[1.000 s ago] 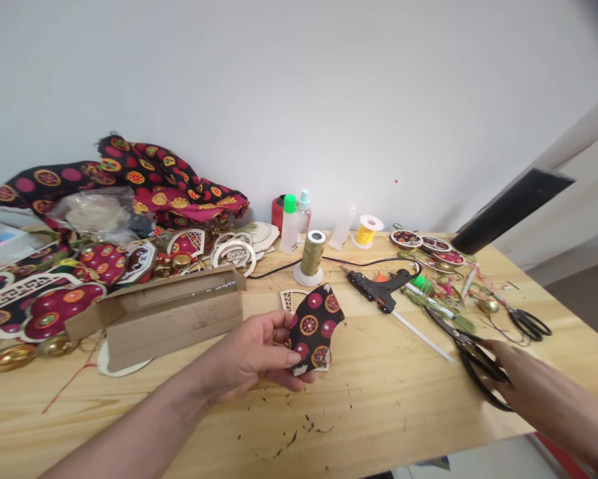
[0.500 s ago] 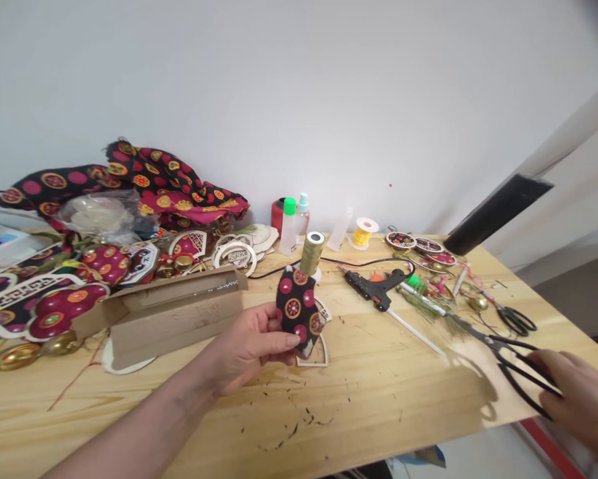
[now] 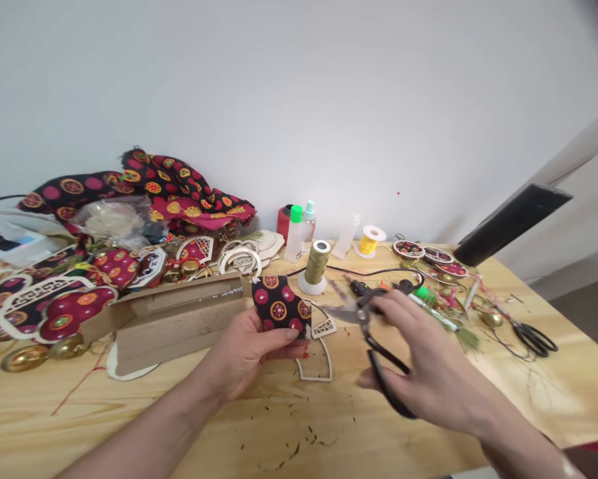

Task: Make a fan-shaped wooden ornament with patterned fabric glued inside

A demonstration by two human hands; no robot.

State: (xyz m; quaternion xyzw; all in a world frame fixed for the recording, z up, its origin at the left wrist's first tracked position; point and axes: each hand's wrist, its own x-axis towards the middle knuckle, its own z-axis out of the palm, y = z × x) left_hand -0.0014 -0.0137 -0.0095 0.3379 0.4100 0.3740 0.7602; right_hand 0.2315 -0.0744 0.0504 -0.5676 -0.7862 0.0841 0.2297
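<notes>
patterned fabric (image 3: pixel 279 309), left hand (image 3: pixel 246 346) pinching its edge, right hand (image 3: pixel 428 352) gripping scissors (image 3: pixel 363 315)

- Two hands: a left hand (image 3: pixel 243 356) and a right hand (image 3: pixel 423 352).
- Two pairs of scissors: the held scissors (image 3: pixel 364 315) and the lying scissors (image 3: pixel 534 340).
- One piece of patterned cloth (image 3: pixel 279 309), in the left hand.
- Two wooden pieces: a lattice frame (image 3: pixel 323 327) and a plain frame (image 3: pixel 316 379).
- Three bottles: a green-capped bottle (image 3: pixel 294 243), a blue-capped bottle (image 3: pixel 309 223) and a white bottle (image 3: pixel 346 239).
- Two spools in plain sight: an olive spool (image 3: pixel 317 265) and a yellow spool (image 3: pixel 370 243).
- Three round ornaments (image 3: pixel 437 255), grouped.
- One cardboard box (image 3: pixel 179 336).
- One glue gun (image 3: pixel 360 288), partly hidden.
- At least five gold balls (image 3: pixel 491 319).
</notes>
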